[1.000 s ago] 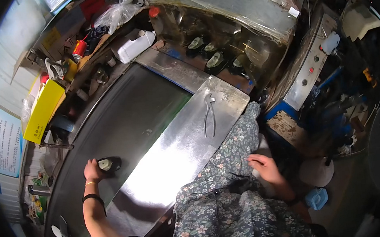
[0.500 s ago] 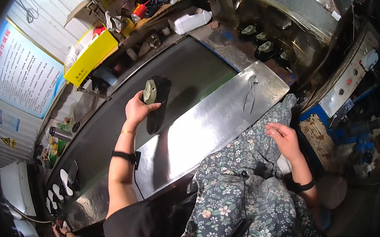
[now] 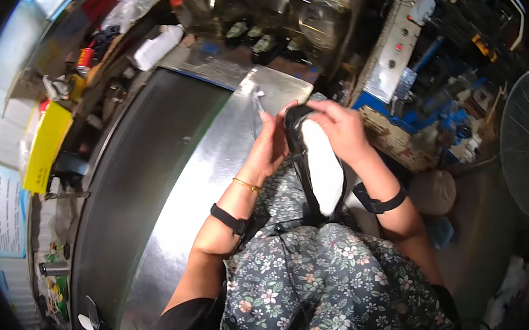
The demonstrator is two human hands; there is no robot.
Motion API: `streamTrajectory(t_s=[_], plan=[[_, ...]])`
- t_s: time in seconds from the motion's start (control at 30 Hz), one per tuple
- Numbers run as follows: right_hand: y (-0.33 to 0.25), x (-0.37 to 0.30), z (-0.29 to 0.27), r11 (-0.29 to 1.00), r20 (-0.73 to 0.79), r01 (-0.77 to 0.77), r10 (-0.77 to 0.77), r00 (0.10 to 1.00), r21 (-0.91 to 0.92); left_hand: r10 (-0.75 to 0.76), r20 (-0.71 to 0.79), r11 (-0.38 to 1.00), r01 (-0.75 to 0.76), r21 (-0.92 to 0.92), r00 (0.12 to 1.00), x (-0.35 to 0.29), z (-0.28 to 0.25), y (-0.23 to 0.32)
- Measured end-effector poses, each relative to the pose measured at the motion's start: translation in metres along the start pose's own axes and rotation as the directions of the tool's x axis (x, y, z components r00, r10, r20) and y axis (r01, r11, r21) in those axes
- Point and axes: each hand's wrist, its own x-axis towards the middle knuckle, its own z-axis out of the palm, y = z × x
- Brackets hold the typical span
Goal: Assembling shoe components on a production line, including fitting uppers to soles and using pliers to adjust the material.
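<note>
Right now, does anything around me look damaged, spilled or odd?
Nothing looks spilled or askew around the dark shoe held in your left hand and right hand. One oddity: to the right, the pale panel below the control box is blotchy, as if its surface were worn.

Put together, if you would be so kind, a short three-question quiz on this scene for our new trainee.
1. Multiple choice: What colour is the broad face of the shoe turned up to the camera?
A) Red
B) White
C) Green
2. True or false: One of the person's hands is well away from the shoe.
3. Fill in the blank: The yellow box stands toward the ____ side of the picture.

Key:
1. B
2. False: the left hand and the right hand both touch it.
3. left
</note>
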Motion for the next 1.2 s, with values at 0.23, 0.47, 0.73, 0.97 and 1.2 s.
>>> streamTrajectory(t_s=[0.23, 0.47, 0.73, 0.97, 1.2], plan=[[0.002, -0.029, -0.013, 0.932, 0.246, 0.222, -0.152, 0.957, -0.287, -0.318, -0.243, 0.943, 0.280, -0.179, 0.916, 0.029, -0.005, -0.044], [-0.019, -0.012, -0.051, 0.898, 0.452, 0.309, -0.145, 0.880, -0.314, -0.217, -0.276, 0.971, 0.236, 0.035, 0.936, 0.041, 0.027, -0.053], [0.022, -0.042, -0.048, 0.990, 0.202, -0.143, 0.139, 0.970, 0.006, 0.467, -0.090, 0.575, -0.226, 0.786, 0.879, 0.044, 0.031, -0.073], [0.094, -0.146, 0.006, 0.709, 0.047, -0.637, 0.656, 0.753, 0.302, 0.404, -0.061, 0.400, -0.116, 0.909, 0.913, 0.045, -0.013, -0.076], [0.097, -0.123, 0.026, 0.146, 0.300, -0.952, 0.927, 0.227, 0.269, -0.155, -0.267, 0.870, 0.259, 0.419, 0.951, 0.019, -0.028, -0.059]])
